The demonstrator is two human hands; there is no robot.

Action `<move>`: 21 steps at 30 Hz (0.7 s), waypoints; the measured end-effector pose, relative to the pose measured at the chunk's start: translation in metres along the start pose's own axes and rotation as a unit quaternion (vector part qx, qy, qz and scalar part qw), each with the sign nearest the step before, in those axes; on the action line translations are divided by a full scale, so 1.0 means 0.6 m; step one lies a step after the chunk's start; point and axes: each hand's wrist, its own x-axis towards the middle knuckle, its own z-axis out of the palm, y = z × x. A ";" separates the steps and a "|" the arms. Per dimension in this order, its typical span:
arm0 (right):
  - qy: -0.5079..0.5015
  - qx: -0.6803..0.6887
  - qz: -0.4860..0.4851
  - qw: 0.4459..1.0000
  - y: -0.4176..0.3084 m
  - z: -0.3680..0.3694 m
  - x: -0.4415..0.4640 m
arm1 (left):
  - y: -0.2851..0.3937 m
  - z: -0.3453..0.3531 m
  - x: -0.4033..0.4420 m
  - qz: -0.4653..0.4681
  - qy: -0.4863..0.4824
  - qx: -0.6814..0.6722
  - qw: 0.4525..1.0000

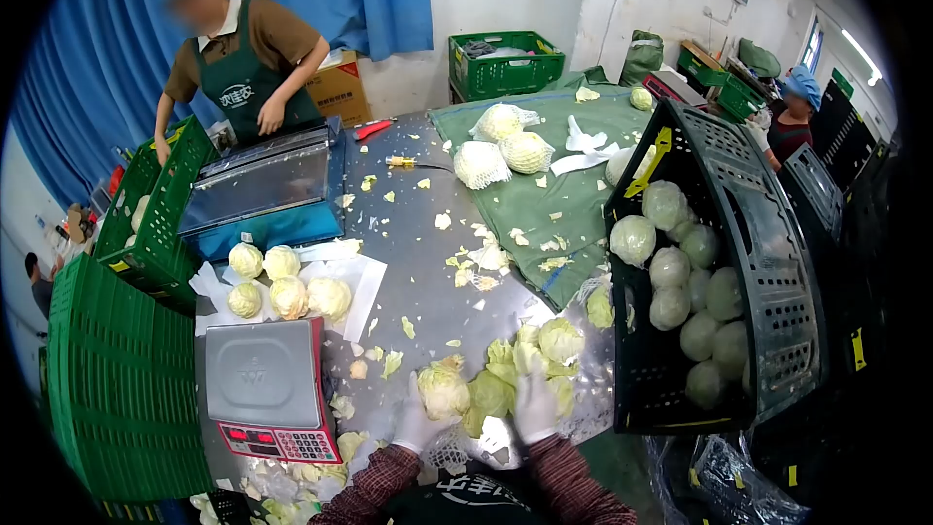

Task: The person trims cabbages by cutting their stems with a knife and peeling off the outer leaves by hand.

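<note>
My left hand [418,424], in a white glove, grips the lower left side of a trimmed cabbage head [443,390] near the table's front edge. My right hand [535,406], also gloved, has its fingers stretched out against loose green cabbage leaves [492,395]. Just beyond that hand is another cabbage [561,341]. A piece of white foam netting [449,451] lies below my left hand. Farther left, several peeled cabbages [289,297] rest on white paper beside a red scale [263,394] with a grey pan.
A tilted black crate [782,282] with several wrapped cabbages stands at right. Netted cabbages [483,164] lie on green cloth [525,224]. A red-handled knife [373,129] and leaf scraps lie on the table. A co-worker [243,58] stands behind a wrapping machine [262,185]; green crates [121,379] are stacked left.
</note>
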 end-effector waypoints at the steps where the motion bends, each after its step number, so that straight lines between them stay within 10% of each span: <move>1: 0.070 0.046 0.091 0.992 0.016 0.000 0.011 | -0.001 -0.003 -0.006 0.021 0.024 -0.005 0.999; 5: 0.068 0.072 -0.169 0.981 -0.019 0.043 -0.002 | 0.036 -0.016 0.004 -0.019 -0.021 0.004 1.000; 13: -0.167 -0.025 -0.034 0.985 -0.046 0.070 -0.060 | 0.031 -0.013 0.001 -0.056 -0.017 -0.008 0.998; 21: -0.069 0.043 0.071 0.994 -0.010 -0.046 0.034 | 0.037 -0.024 -0.018 -0.062 -0.015 -0.006 0.998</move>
